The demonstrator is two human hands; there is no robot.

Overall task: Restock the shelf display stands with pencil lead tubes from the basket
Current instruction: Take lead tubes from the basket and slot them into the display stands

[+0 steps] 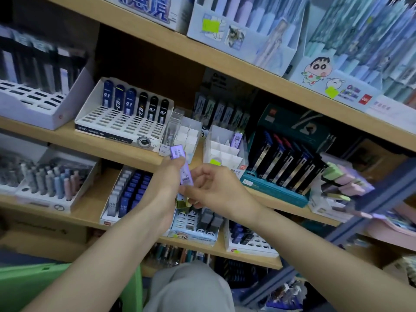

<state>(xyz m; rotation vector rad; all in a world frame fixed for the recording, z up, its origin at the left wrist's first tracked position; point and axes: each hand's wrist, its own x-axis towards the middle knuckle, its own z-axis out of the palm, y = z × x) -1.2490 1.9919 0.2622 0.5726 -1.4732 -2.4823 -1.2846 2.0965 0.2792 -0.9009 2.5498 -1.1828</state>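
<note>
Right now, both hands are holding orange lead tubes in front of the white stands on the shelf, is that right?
Not quite: the lead tubes are purple, not orange. The head view shows the left hand and right hand holding them in front of the white stands on the shelf.

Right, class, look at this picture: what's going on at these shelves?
A person is restocking a stationery shelf. Their left hand holds a small bunch of purple lead tubes, and the right hand pinches the lower end of one of them. Just behind the hands, a white divided stand holds a single purple tube, with most of its slots bare. A green basket shows at the lower left.
</note>
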